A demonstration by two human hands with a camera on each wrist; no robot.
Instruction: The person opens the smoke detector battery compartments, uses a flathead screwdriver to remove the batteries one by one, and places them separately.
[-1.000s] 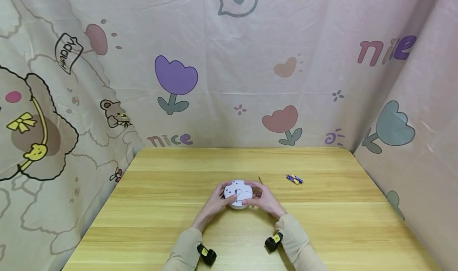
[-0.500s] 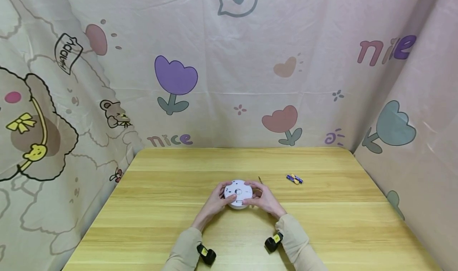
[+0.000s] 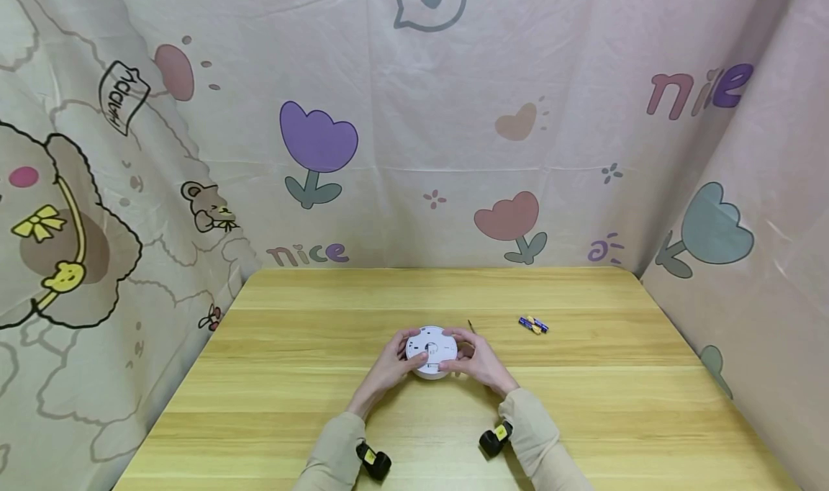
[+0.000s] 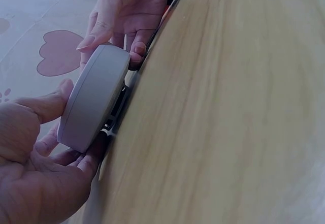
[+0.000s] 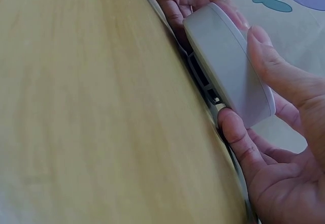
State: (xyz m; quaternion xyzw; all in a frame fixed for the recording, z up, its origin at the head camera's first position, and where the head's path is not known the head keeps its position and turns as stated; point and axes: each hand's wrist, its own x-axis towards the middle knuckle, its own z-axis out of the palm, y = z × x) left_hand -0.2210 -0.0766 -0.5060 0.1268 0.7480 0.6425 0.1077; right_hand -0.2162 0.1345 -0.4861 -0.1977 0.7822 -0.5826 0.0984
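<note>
A round white smoke detector [image 3: 430,370] is between the two hands above the middle of the table. Its flat face, with slots and small dark marks, is turned up toward the head camera. The wrist views show its thick pale side wall and a dark slotted part [image 5: 201,76] on the underside, close over the table. My left hand [image 3: 393,358] grips the left rim, thumb on the upper face and fingers underneath. On the opposite rim my right hand [image 3: 478,360] holds it likewise, its thumb near the front edge in the head view.
Blue-and-gold batteries [image 3: 533,325] lie to the right of the hands on the wooden table [image 3: 602,404]. A thin dark rod [image 3: 471,326] sticks out behind the right hand, the remainder hidden. A printed curtain [image 3: 414,138] closes off the back and sides.
</note>
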